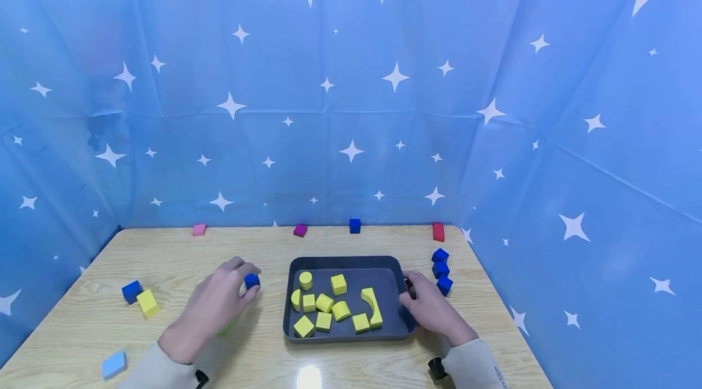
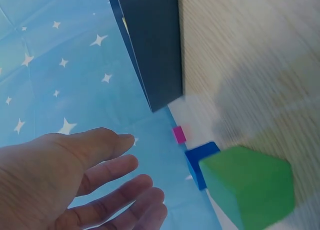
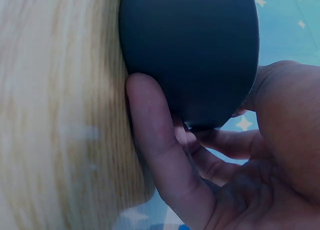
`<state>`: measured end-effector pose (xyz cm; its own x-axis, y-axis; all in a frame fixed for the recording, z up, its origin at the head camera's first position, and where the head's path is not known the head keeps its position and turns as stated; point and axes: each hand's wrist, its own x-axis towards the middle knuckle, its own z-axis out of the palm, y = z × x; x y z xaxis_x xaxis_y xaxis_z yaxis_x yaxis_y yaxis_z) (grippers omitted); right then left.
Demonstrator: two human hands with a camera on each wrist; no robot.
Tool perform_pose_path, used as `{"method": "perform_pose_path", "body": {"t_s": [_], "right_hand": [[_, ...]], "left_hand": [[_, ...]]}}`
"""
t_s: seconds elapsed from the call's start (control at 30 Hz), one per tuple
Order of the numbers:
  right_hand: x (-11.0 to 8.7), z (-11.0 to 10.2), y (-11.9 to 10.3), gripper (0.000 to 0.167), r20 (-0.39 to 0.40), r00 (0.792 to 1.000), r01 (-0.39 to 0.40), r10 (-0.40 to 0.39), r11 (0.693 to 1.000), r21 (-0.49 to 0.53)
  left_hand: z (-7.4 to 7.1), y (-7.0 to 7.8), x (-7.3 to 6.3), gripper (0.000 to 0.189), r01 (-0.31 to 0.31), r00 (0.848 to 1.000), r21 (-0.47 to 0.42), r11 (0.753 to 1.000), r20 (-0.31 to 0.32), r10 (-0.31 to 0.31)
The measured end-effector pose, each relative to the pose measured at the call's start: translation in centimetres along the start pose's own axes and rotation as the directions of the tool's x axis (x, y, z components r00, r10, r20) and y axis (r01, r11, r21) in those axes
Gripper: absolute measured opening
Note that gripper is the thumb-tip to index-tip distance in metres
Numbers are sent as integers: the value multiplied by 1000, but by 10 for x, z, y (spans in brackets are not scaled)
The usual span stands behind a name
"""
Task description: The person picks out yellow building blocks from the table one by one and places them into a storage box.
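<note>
My left hand (image 1: 216, 303) hovers over the table with fingers loosely spread and nothing between them. In the head view a blue block (image 1: 252, 281) shows between its thumb and fingertips. The left wrist view has that blue block (image 2: 199, 162) standing on the table beyond a green block (image 2: 247, 185), apart from the fingers. In the head view the left hand mostly hides the green block. A dark grey tray (image 1: 351, 338) holds several yellow blocks (image 1: 339, 284), among them cubes, cylinders and an arch. My right hand (image 1: 430, 306) grips the tray's right side, fingers curled around its wall (image 3: 195, 50).
At the left lie a blue block (image 1: 131, 291), a yellow block (image 1: 147, 303) and a light blue block (image 1: 114, 365). Pink (image 1: 199, 230), magenta (image 1: 300, 230), blue (image 1: 354, 226) and red (image 1: 438, 231) blocks line the back edge. More blue blocks (image 1: 440, 269) stand right of the tray.
</note>
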<state>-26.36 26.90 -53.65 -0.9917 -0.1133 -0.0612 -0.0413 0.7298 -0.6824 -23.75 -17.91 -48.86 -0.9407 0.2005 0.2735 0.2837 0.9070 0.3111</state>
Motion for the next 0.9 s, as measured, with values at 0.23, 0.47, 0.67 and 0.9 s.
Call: {"method": "perform_pose_path", "body": {"t_s": [0.23, 0.47, 0.67, 0.9], "right_hand": [[1, 1, 2, 57, -8, 1000, 10, -10, 1000, -5], [1, 1, 1, 57, -6, 1000, 4, -4, 1000, 3], [0, 1, 0, 56, -3, 1000, 0, 0, 1000, 2], [1, 1, 1, 56, -4, 1000, 0, 0, 1000, 5]], "left_hand": [[-6, -18, -3, 33, 42, 999, -14, 999, 8, -42], [-15, -42, -10, 35, 77, 997, -21, 997, -19, -78], [-24, -65, -13, 36, 114, 993, -6, 993, -20, -115], [-29, -90, -18, 37, 155, 988, -7, 988, -27, -155]]}}
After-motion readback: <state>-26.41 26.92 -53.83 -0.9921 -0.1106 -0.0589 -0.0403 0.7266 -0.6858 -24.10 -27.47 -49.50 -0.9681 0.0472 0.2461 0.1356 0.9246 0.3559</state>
